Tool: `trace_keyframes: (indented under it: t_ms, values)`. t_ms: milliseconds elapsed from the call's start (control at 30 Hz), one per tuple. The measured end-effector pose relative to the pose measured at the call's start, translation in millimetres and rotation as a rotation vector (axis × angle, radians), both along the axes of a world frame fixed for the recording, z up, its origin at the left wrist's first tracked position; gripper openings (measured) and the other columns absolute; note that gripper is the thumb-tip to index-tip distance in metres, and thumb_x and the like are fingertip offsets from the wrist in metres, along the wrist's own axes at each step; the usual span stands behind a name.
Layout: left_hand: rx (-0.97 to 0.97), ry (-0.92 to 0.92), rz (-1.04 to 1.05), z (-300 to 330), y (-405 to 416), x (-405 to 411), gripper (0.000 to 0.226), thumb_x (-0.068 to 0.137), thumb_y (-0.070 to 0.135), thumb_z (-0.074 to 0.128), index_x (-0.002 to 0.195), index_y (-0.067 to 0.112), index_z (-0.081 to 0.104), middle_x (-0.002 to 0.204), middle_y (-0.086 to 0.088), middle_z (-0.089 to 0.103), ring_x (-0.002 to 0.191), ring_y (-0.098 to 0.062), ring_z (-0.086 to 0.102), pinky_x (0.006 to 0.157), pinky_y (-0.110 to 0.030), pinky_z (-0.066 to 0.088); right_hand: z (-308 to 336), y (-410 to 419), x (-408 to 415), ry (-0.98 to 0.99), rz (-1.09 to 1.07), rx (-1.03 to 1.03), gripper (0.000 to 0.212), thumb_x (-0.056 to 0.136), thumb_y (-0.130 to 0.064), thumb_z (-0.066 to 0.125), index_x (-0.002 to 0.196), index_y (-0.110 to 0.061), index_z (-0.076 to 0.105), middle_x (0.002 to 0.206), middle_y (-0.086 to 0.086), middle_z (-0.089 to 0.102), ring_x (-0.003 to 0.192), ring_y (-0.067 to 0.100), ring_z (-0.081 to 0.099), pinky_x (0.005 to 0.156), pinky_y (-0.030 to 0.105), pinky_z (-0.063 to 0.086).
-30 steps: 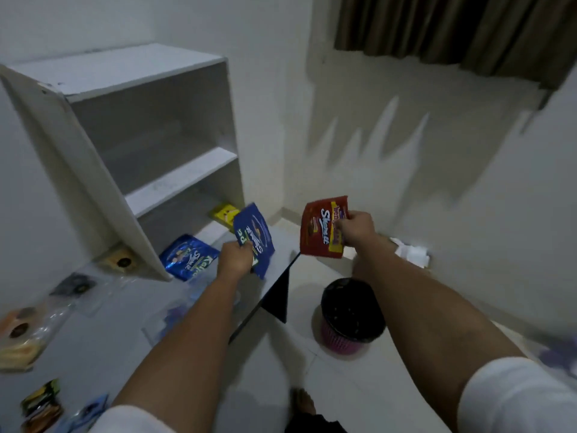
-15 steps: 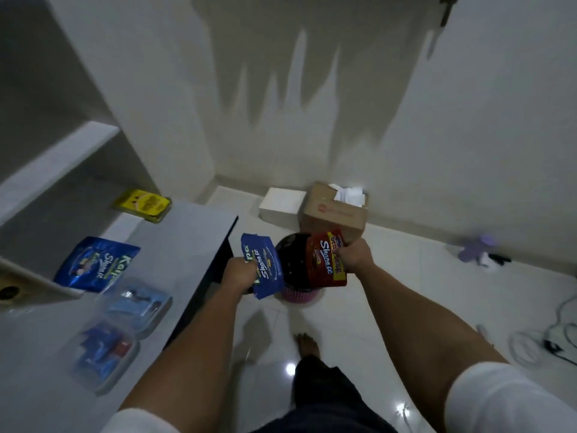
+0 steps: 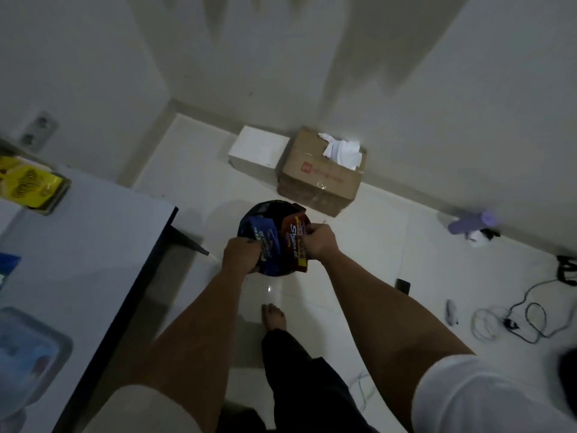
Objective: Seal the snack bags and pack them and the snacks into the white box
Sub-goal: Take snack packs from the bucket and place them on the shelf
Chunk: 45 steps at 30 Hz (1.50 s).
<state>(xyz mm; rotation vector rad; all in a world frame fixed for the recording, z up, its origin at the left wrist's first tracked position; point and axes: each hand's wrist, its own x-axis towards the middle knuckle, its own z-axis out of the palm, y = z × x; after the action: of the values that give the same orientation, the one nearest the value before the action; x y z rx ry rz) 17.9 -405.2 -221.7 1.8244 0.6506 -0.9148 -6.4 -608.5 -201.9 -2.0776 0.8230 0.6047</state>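
Both of your hands held snack packets directly over the round black bin on the floor.

Your left hand [image 3: 242, 254] had its fingers curled round the blue foil snack packet [image 3: 265, 242]; your right hand [image 3: 320, 242] pinched the red foil snack packet [image 3: 293, 245] at its right edge. The two packets were side by side, touching or nearly so, above the open mouth of the black round bin [image 3: 271, 210]. The white rectangular box [image 3: 259, 150] stood closed on the tiled floor [image 3: 390, 245] against the wall, beyond the bin and touching the left side of a brown cardboard carton [image 3: 318, 179] with white paper [image 3: 342, 151] protruding from its top. On the white counter [image 3: 93, 245] at your left lay a yellow snack packet [image 3: 28, 185] and a clear plastic bag [image 3: 29, 348] holding blue contents.
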Motion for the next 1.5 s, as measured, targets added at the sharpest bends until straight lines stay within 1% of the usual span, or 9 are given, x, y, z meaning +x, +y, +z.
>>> trace_keyframes:
  t_ms: [200,400,567,667,767,967,1200,1333,1500]
  values:
    - [0.054,0.002,-0.003,22,-6,14,0.019,0.084,0.034,0.057,0.07,0.021,0.057,0.1,-0.018,0.073,0.097,-0.037,0.073,0.085,-0.053,0.061,13,9,44,-0.006,0.063,0.018,0.033,0.094,-0.016,0.063,0.123,-0.003,0.07,0.11,0.009,0.069,0.11,0.028,0.065,0.102,0.039,0.051]
    - [0.147,-0.04,0.114,69,59,0,0.027,0.096,0.029,0.06,0.071,0.021,0.053,0.077,-0.002,0.058,0.076,-0.018,0.06,0.09,-0.049,0.06,42,46,67,-0.069,0.265,0.027,0.032,0.096,-0.015,0.062,0.125,-0.007,0.07,0.128,0.014,0.068,0.121,0.032,0.062,0.098,0.031,0.046]
    - [0.234,-0.242,0.332,123,128,-16,0.027,0.077,0.021,0.078,0.059,0.011,0.061,0.061,-0.009,0.059,0.052,-0.016,0.055,0.058,-0.025,0.054,48,105,92,-0.112,0.409,0.042,0.038,0.092,-0.023,0.069,0.126,-0.006,0.069,0.117,0.016,0.071,0.109,0.03,0.067,0.099,0.034,0.049]
    - [0.319,-0.21,0.382,134,164,-27,0.035,0.088,0.029,0.065,0.08,-0.005,0.069,0.087,-0.023,0.069,0.073,-0.027,0.065,0.077,-0.039,0.056,52,145,104,-0.141,0.48,0.055,0.039,0.091,-0.024,0.07,0.127,-0.009,0.066,0.092,0.012,0.07,0.094,0.03,0.068,0.094,0.039,0.055]
    - [0.317,-0.232,0.477,138,219,-36,0.033,0.085,0.033,0.064,0.083,0.002,0.072,0.091,-0.017,0.072,0.086,-0.033,0.069,0.085,-0.044,0.061,66,199,114,-0.177,0.539,0.084,0.041,0.09,-0.026,0.07,0.128,-0.011,0.065,0.084,0.008,0.065,0.084,0.027,0.064,0.09,0.047,0.059]
    - [0.408,-0.296,0.523,146,303,-44,0.027,0.088,0.034,0.06,0.084,0.009,0.07,0.105,-0.014,0.073,0.102,-0.034,0.068,0.092,-0.037,0.055,92,286,129,-0.268,0.632,0.088,0.043,0.087,-0.027,0.072,0.127,-0.012,0.066,0.109,0.014,0.074,0.098,0.033,0.07,0.087,0.043,0.059]
    - [0.463,-0.338,0.632,160,368,-49,0.032,0.096,0.028,0.058,0.119,0.009,0.071,0.132,-0.015,0.066,0.123,-0.036,0.059,0.1,-0.034,0.045,106,355,146,-0.311,0.715,0.077,0.04,0.087,-0.027,0.072,0.124,-0.012,0.069,0.097,0.011,0.076,0.087,0.029,0.07,0.093,0.044,0.058]
    - [0.491,-0.308,0.698,144,403,-41,0.034,0.092,0.025,0.061,0.122,0.009,0.067,0.131,-0.018,0.065,0.12,-0.038,0.06,0.099,-0.037,0.048,98,399,167,-0.261,0.77,0.05,0.04,0.087,-0.029,0.074,0.123,-0.013,0.07,0.111,0.013,0.076,0.105,0.031,0.07,0.097,0.033,0.052]
    - [0.522,-0.15,0.802,112,434,-29,0.045,0.086,0.031,0.063,0.128,0.013,0.06,0.127,-0.017,0.066,0.115,-0.037,0.063,0.093,-0.04,0.05,75,446,199,-0.245,0.757,-0.023,0.037,0.09,-0.024,0.067,0.121,-0.003,0.068,0.121,0.022,0.07,0.116,0.04,0.064,0.095,0.036,0.049]
